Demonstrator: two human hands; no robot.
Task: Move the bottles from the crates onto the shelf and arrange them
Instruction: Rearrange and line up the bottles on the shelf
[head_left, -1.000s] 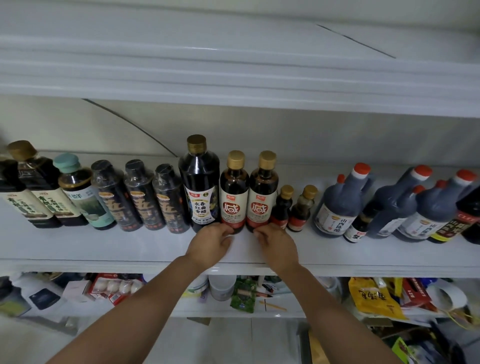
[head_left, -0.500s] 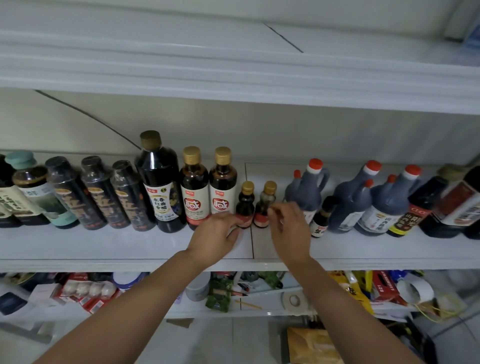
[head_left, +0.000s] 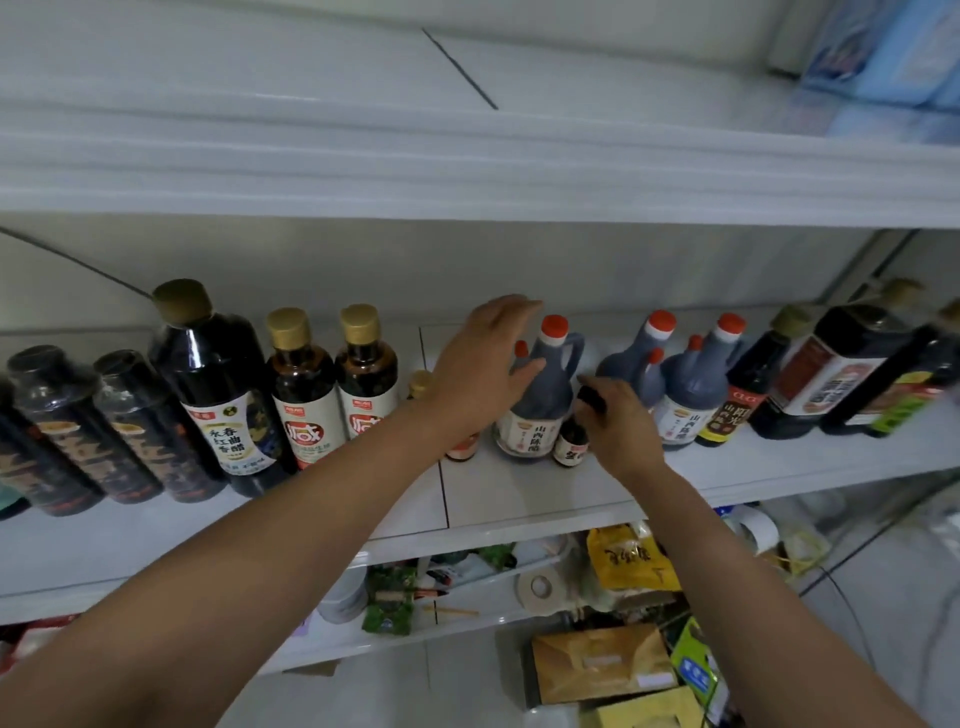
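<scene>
Shelf (head_left: 519, 499): filling up, bottles standing in a row.
Left hand (head_left: 483, 364): spreading open at the jug (head_left: 540, 400).
Right hand (head_left: 618, 431): pinching the small bottle (head_left: 570, 448).
Crates: not showing, so what is left is unclear.

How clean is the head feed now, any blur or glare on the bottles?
Head view: right-end bottles smear with motion blur; the tall dark bottle carries a glare streak; left-end bottles lean outward from wide-lens distortion.
</scene>
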